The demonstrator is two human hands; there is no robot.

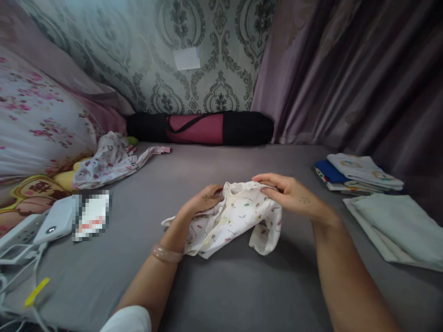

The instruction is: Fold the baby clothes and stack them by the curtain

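Observation:
A small white baby shirt (230,216) with a scattered coloured print is held up by its shoulders over the grey bed sheet (242,295). My left hand (206,199) grips the shirt near the collar on the left; part of its fingers is hidden behind the cloth. On the other side, my right hand (285,192) pinches the shoulder between thumb and fingers. One sleeve hangs down below my right hand, and the shirt's lower edge reaches the sheet near my left wrist.
Folded clothes (360,173) and a pale folded cloth (401,226) lie at the right. A black and pink long bag (197,128) rests against the wall. Leftward are a crumpled printed garment (110,161), a white power bank (57,219), a power strip (22,233) and cables.

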